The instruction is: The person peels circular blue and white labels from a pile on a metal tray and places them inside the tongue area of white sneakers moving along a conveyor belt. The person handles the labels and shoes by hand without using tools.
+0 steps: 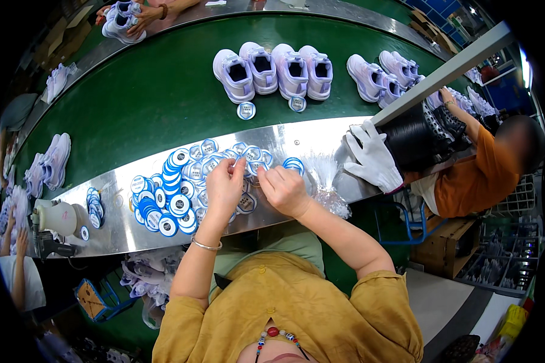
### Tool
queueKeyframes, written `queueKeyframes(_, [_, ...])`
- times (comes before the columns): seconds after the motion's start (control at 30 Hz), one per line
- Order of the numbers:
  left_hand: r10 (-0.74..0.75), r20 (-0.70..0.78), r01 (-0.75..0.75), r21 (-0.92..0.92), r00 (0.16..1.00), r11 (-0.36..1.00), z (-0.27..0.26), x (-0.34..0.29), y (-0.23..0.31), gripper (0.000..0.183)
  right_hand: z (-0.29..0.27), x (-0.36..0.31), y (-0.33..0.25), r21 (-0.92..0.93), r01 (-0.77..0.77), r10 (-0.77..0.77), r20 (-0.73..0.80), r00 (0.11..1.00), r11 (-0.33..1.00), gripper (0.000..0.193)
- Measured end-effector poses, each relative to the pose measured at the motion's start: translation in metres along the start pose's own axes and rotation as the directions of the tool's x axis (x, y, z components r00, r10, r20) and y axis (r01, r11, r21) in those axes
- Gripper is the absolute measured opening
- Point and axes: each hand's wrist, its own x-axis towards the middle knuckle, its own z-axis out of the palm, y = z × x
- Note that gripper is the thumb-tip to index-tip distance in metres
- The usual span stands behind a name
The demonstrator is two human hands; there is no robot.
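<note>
My left hand [225, 186] is closed in a pinch, thumb and forefinger pressed together at the tips. Beside it my right hand [283, 190] is also closed, fingers curled in, a small gap from the left. Whatever they pinch is too small to make out. Under and around them, a heap of round blue-and-white tags [178, 204] spreads over the metal ledge [118, 227]. A few more round tags [293, 164] lie just beyond my right hand. Near these is a bundle of clear plastic tag fasteners [326, 175].
Beyond the ledge runs a green conveyor belt [157, 91] with pale lilac sneakers [272, 69], two round tags at their heels. A white glove [372, 157] lies to the right, near a grey metal bar [448, 69]. A co-worker in orange [481, 172] sits at right.
</note>
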Motion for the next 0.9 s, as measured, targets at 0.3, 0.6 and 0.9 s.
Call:
queueKeyframes(0.3, [-0.244, 0.282, 0.365, -0.556, 0.928, 0.746, -0.012, -0.009, 0.008, 0.011, -0.007, 0.012, -0.014, 0.316, -0.190, 0.182, 0.056, 0.982, 0.929, 0.021])
queueKeyframes(0.6, [-0.092, 0.157, 0.165, -0.558, 0.983, 0.813, -0.018, -0.017, 0.003, 0.012, 0.002, 0.024, -0.010, 0.516, -0.478, 0.449, 0.190, 0.873, 0.711, 0.009])
queueKeyframes(0.9, [0.133, 0.041, -0.111, -0.353, 0.990, 0.929, -0.025, -0.027, 0.004, 0.009, 0.001, 0.033, -0.020, 0.367, -0.441, 0.374, 0.242, 0.895, 0.819, 0.006])
